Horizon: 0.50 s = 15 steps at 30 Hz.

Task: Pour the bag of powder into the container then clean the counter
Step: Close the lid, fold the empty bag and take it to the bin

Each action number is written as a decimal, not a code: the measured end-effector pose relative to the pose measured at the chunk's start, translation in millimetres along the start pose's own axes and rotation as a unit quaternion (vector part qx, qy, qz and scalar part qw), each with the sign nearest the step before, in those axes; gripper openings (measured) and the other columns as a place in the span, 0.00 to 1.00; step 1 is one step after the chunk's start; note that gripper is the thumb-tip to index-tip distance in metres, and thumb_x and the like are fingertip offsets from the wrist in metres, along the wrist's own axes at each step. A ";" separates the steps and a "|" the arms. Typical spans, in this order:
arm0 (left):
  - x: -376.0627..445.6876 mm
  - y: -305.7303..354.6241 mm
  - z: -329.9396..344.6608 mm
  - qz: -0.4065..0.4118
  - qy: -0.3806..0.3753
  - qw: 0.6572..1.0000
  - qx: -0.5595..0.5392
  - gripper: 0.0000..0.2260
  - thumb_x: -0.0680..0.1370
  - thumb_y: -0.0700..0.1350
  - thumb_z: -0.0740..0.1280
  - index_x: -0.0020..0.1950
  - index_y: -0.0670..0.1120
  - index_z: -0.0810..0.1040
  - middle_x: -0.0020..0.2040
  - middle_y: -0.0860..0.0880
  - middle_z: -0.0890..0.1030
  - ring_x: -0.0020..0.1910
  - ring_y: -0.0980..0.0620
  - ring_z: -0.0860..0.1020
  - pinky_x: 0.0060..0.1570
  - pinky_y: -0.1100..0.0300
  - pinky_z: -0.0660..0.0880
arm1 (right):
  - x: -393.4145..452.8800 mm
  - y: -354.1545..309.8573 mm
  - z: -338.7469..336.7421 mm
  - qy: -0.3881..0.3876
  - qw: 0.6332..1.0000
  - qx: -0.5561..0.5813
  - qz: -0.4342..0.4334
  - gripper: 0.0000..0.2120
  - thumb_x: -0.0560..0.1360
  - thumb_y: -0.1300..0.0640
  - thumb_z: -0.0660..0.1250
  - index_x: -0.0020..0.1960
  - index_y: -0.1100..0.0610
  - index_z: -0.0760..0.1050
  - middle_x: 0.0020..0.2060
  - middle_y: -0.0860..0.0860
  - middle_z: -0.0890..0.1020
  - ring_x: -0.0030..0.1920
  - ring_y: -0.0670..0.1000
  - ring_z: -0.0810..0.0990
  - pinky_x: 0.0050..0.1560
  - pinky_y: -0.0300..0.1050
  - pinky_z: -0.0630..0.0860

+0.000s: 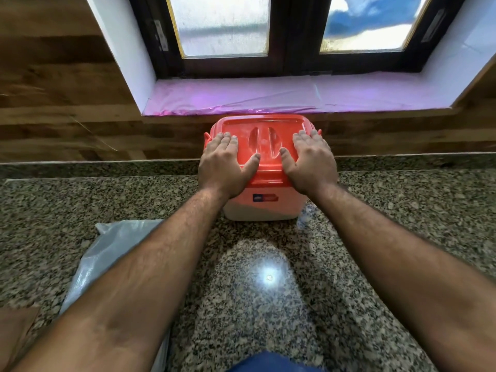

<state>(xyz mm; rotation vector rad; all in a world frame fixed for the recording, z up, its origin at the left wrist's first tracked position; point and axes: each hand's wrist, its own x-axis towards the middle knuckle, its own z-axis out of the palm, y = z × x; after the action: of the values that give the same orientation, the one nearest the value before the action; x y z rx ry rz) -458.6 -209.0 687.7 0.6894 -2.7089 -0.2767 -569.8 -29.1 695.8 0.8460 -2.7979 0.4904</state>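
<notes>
Hands flat on lid: I see left hand [224, 159] and right hand [311, 159] pressing red lid [264, 124], fingers straight, gripping nothing | container [261, 208] against back wall, dead ahead | bag [107, 253] lies near-left, nearer my left hand.
</notes>
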 end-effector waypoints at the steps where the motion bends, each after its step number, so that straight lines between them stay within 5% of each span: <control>1: -0.9 0.2 -1.1 -0.001 0.000 1.000 -0.002 0.41 0.82 0.71 0.55 0.82 0.40 0.70 0.82 0.40 0.71 0.84 0.42 0.65 0.84 0.47 0.60 | -1.5 -0.4 -0.3 0.002 1.000 0.000 0.002 0.36 0.84 0.37 0.52 0.80 0.61 0.71 0.79 0.60 0.73 0.82 0.61 0.66 0.84 0.57 0.60; 5: -4.4 0.6 -8.1 -0.003 -0.024 1.000 -0.015 0.42 0.83 0.72 0.52 0.84 0.42 0.67 0.84 0.42 0.67 0.86 0.44 0.60 0.85 0.47 0.56 | -15.1 -5.2 0.7 0.020 1.000 0.001 0.018 0.37 0.85 0.35 0.46 0.80 0.59 0.71 0.79 0.58 0.73 0.83 0.62 0.63 0.83 0.61 0.60; 9: -19.3 -11.9 -21.7 0.046 -0.082 0.995 -0.042 0.42 0.84 0.72 0.54 0.87 0.43 0.60 0.87 0.44 0.60 0.88 0.47 0.52 0.86 0.49 0.50 | -42.5 -11.7 5.8 -0.020 0.999 -0.017 -0.022 0.40 0.85 0.30 0.42 0.86 0.55 0.58 0.86 0.56 0.59 0.87 0.59 0.52 0.85 0.64 0.49; 12: -53.5 -30.9 -29.5 0.050 -0.063 0.994 -0.070 0.39 0.83 0.67 0.59 0.87 0.43 0.62 0.87 0.43 0.62 0.87 0.46 0.55 0.86 0.46 0.53 | -70.5 -23.0 11.2 -0.042 0.996 -0.034 -0.064 0.41 0.85 0.31 0.46 0.88 0.55 0.49 0.88 0.55 0.49 0.87 0.57 0.42 0.84 0.64 0.36; 15: -100.3 -52.7 -33.2 0.023 -0.052 0.993 -0.106 0.35 0.83 0.59 0.66 0.85 0.42 0.66 0.85 0.42 0.67 0.86 0.45 0.62 0.84 0.44 0.58 | -100.8 -42.5 18.6 -0.065 0.992 -0.002 -0.105 0.43 0.85 0.36 0.56 0.88 0.57 0.42 0.87 0.56 0.41 0.87 0.56 0.36 0.85 0.63 0.35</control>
<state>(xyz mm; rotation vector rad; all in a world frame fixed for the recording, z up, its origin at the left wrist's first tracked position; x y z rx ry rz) -341.0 -208.6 677.7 0.5657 -2.7333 -0.5954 -464.3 -18.1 663.2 1.1960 -2.7782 0.4092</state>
